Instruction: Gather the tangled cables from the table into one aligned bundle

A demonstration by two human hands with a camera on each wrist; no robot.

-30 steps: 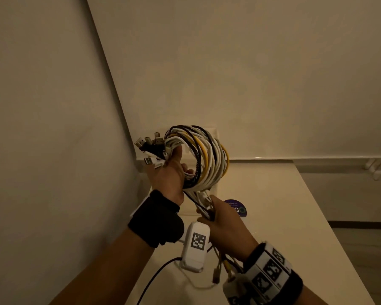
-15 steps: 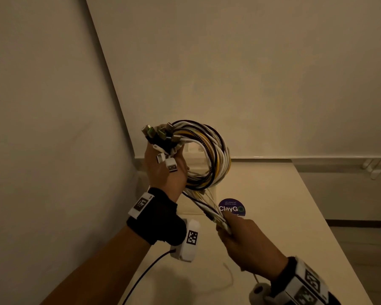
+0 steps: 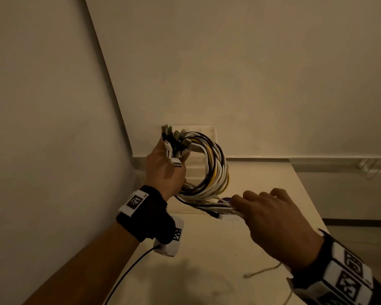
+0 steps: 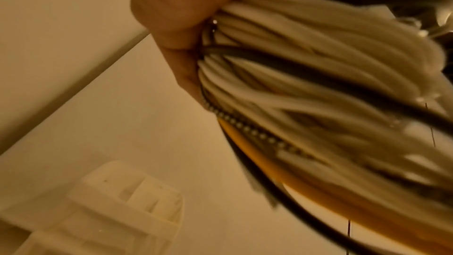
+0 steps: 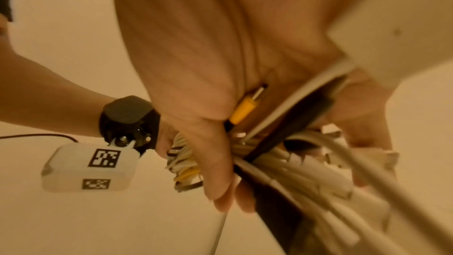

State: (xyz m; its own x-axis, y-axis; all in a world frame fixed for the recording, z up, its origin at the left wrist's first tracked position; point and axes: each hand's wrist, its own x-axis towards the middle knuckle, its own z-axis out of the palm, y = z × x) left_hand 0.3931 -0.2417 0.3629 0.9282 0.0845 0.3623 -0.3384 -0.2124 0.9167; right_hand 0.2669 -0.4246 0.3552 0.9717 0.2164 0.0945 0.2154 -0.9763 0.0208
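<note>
Left hand (image 3: 165, 170) clutches the looped cable bundle (image 3: 211, 164); right hand (image 3: 273, 221) apparently pinches its trailing ends.

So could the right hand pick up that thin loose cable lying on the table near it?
Probably not yet. The right hand is gripping the trailing ends of the cable bundle, so its fingers are occupied. The thin loose cable lies on the table with nothing over it, so a freed hand could likely take it.

The table (image 3: 273, 249) lies bare in front and to the right of the right hand (image 3: 277, 225), while on the left the wall (image 3: 53, 128) stands close beside the left hand (image 3: 163, 170) and a white rack (image 3: 209, 133) blocks the far corner behind the cables (image 3: 209, 170).
</note>
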